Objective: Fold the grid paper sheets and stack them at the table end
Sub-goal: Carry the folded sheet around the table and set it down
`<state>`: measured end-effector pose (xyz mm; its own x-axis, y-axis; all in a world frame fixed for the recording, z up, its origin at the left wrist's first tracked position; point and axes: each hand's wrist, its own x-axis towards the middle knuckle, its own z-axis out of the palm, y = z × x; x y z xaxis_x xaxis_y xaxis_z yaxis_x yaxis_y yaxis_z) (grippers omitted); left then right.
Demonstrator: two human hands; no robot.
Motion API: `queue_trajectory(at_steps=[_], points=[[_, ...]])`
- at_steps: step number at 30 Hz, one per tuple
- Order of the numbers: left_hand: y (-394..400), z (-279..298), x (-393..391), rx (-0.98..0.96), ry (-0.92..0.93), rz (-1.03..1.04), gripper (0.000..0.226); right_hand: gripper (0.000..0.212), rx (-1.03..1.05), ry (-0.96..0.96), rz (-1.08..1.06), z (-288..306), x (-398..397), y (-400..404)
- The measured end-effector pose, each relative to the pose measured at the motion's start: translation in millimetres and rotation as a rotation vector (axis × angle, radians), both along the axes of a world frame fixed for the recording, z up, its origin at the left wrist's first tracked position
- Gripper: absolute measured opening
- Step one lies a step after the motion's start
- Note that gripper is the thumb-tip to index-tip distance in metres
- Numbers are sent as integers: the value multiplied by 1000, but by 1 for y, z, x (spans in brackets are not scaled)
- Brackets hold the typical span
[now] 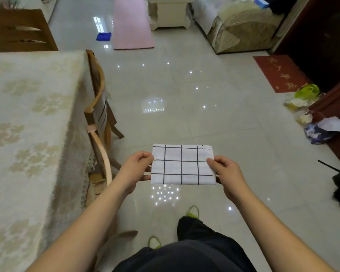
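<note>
A folded white sheet with a black grid pattern (182, 165) hangs in the air in front of the person, above the glossy pale tiled floor (214, 118) and well apart from the table covered with a cream floral cloth (28, 118) at the left. The left hand (134, 166) pinches the sheet's left edge between thumb and curled fingers; the right hand (227, 170) pinches the right edge the same way. Held at both short sides, the sheet is kept taut and flat, which likely keeps the layers lined up so that the fold does not slip open. It looks already folded into a compact rectangle, so the folding of this sheet seems done or nearly done, and what remains is probably to carry it to the table end and lay it down. No stack of sheets is visible on the part of the table in view. Two wooden chairs (98, 114) stand tucked along the table's side, between the person and the tabletop
</note>
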<state>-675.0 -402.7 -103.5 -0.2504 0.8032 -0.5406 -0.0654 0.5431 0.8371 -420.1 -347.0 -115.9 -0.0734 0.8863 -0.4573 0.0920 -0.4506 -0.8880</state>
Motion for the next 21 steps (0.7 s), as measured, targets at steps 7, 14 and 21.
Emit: queue_trajectory(at_steps=[7, 14, 21], points=[[86, -1, 5, -20, 58, 51, 19, 10, -15, 30, 77, -11, -2, 102], [158, 11, 12, -8, 101, 123, 20, 14, -29, 50, 175, -3, 1, 203], [210, 13, 9, -36, 52, 243, 23, 12, -50, 75, 218, 2, -15, 267]])
